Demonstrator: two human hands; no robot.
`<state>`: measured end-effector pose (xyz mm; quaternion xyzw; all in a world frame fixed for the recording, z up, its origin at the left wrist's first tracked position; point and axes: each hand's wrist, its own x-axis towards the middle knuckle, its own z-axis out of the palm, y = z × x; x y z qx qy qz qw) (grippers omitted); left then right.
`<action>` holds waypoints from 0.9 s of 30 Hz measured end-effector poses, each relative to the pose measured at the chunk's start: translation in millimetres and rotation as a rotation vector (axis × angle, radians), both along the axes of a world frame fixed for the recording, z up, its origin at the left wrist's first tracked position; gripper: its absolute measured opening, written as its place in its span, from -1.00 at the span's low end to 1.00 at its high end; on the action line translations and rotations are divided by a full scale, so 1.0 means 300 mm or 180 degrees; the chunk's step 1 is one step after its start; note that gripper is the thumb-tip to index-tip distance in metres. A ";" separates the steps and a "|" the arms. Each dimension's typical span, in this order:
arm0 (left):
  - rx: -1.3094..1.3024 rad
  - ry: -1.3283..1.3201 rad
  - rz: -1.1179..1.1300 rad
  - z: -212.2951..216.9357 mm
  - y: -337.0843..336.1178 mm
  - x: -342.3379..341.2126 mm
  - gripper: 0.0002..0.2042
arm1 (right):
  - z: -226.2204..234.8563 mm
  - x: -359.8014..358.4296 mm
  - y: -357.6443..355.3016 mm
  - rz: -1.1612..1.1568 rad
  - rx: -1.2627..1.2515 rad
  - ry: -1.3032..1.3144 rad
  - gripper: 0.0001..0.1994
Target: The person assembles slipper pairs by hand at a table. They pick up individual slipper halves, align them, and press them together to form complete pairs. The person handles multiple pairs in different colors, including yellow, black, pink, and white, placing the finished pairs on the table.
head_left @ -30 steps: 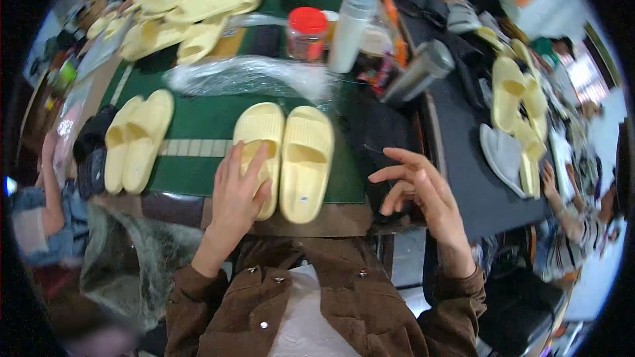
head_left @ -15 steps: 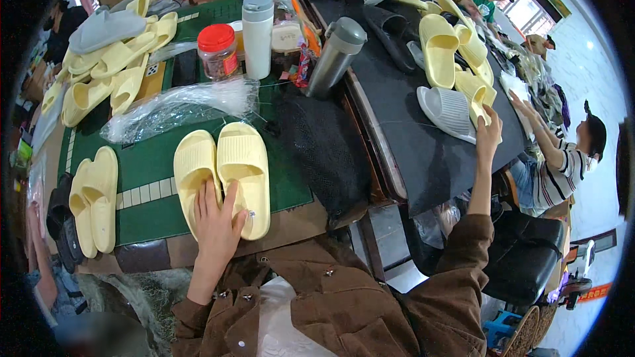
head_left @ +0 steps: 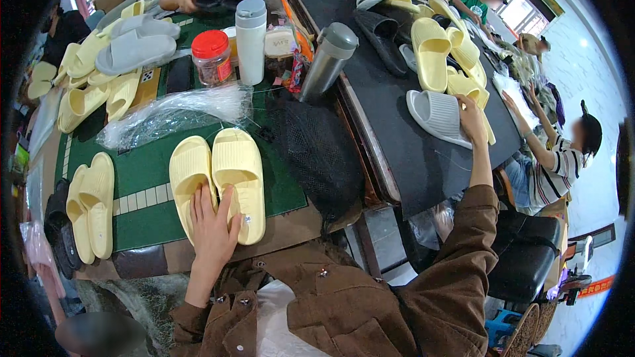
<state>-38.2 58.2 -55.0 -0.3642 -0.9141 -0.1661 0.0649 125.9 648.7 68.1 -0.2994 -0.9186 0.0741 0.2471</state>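
A pair of pale yellow slippers (head_left: 239,158) lies side by side on the green table in front of me. My left hand (head_left: 215,228) rests on their inner edges, fingers stretched apart across both footbeds. Out to the right, my right hand (head_left: 471,119) has its fingers bent at the edge of a grey ribbed slipper (head_left: 433,116) on the black table. A yellow slipper (head_left: 468,86) lies against that same hand, and the fingertips are partly hidden there. Another yellow pair (head_left: 99,205) stands on edge at the left, beside black slippers (head_left: 61,225).
Behind the near pair lies a clear plastic bundle (head_left: 175,112). Past it stand a red-lidded jar (head_left: 211,59), a white bottle (head_left: 251,43) and a steel flask (head_left: 329,59). Grey slippers (head_left: 135,49) top a yellow pile at left. Black mesh (head_left: 317,152) hangs between tables. Several people sit around.
My right hand has shifted left from the yellow slipper to the grey one's edge. My left hand stays on the pair. Across the table, another person now holds black slippers.
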 end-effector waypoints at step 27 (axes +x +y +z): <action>0.0035 0.0132 -0.0015 -0.016 -0.001 0.001 -0.43 | 0.082 0.278 -0.455 -0.0540 -0.0228 0.1056 -0.57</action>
